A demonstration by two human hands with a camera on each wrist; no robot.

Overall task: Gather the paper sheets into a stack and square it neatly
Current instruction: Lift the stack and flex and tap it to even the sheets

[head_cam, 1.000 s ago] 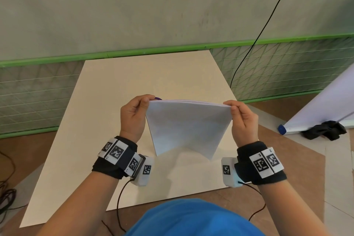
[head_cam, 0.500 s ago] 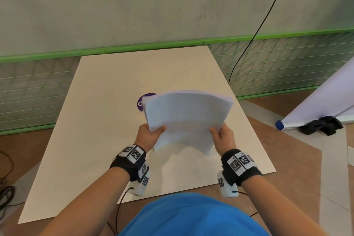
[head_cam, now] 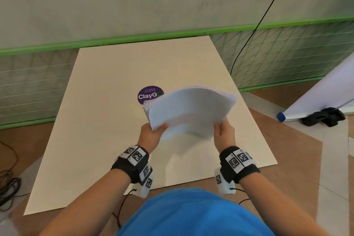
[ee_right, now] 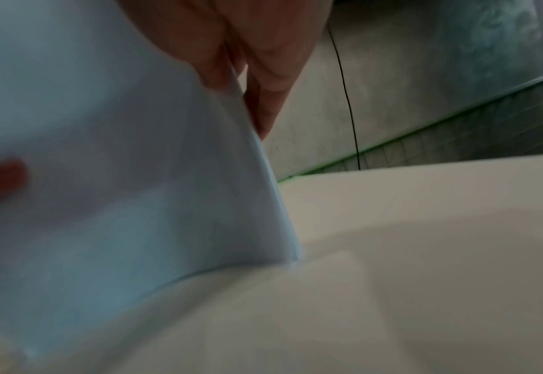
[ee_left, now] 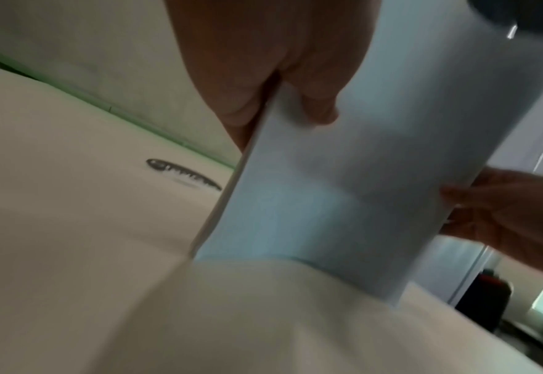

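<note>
A stack of white paper sheets [head_cam: 188, 110] stands on its lower edge on the cream table [head_cam: 99, 130], bowed and leaning away from me. My left hand [head_cam: 152, 134] grips its left side, thumb on the near face. My right hand [head_cam: 224, 132] grips the right side. The left wrist view shows the stack [ee_left: 343, 177] pinched between thumb and fingers, its bottom edge at the tabletop. In the right wrist view the stack [ee_right: 119, 189] is held the same way, its sheet edges slightly fanned at the lower corner.
A round purple sticker [head_cam: 148, 95] lies on the table just behind the stack. A black cable [head_cam: 254, 27] hangs down the wall at the right. A white roll [head_cam: 321, 97] and a black cloth [head_cam: 323, 117] lie on the floor to the right.
The hands slid from the stack's top corners down to its lower sides. The stack tipped away from me and dropped toward the table, uncovering the purple sticker.
</note>
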